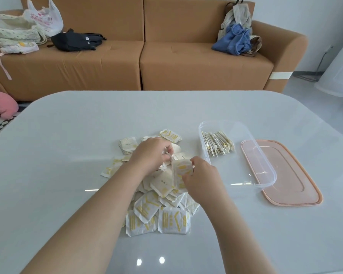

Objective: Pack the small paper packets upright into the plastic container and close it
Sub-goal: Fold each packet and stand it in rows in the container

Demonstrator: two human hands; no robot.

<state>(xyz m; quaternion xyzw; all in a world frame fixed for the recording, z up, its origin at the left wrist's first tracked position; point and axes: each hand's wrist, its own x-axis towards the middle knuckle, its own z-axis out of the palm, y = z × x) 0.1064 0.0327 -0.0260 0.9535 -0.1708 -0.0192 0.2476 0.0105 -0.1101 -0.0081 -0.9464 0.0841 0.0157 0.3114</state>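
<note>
A heap of small white paper packets with yellow print (pixel 158 206) lies in the middle of the table. My right hand (pixel 201 177) grips a small stack of packets (pixel 181 173) held on edge above the heap. My left hand (pixel 150 154) pinches packets at the top of the heap, touching that stack. To the right stands a clear plastic container (pixel 265 165), open, with a row of upright packets (pixel 218 143) at its far end. Its pink lid (pixel 297 186) lies flat on the table beside it.
The grey table (pixel 67 155) has rounded far corners. Behind it stands a brown sofa (pixel 143 62) with bags and clothes on it. A pink plush toy (pixel 0 104) lies on the floor at the left.
</note>
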